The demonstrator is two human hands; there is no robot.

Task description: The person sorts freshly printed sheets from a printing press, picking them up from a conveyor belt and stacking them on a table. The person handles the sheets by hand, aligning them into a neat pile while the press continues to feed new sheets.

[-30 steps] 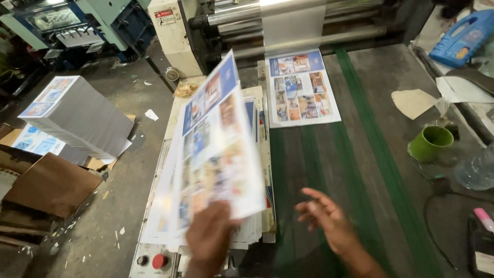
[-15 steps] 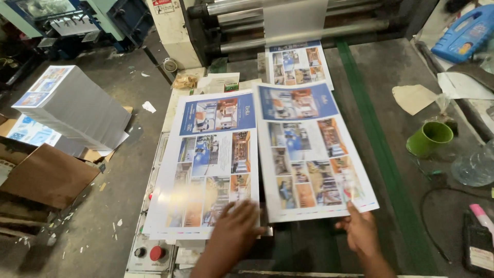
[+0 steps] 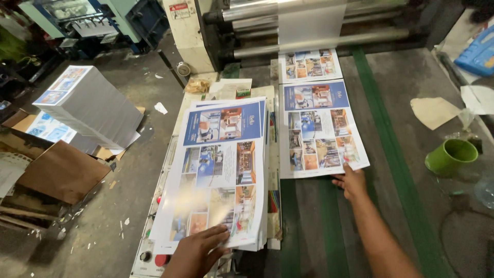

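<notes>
My left hand [image 3: 198, 250] lies flat, fingers spread wide, pressing on the near edge of the sheet stack [image 3: 213, 175], which runs away from it toward the machine's rollers [image 3: 314, 23]. My right hand [image 3: 351, 181] reaches out with the forearm straight, fingers loosely curled; its tips touch the near edge of a single printed sheet [image 3: 321, 128], though I cannot tell whether they pinch it. Another sheet [image 3: 309, 64] lies beyond that one, under the rollers. A green cup [image 3: 452, 157] stands well to the right of my right hand. Half a second ago both sheets lay side by side close to me; now the right one sits farther off and the left one is squared on the stack.
</notes>
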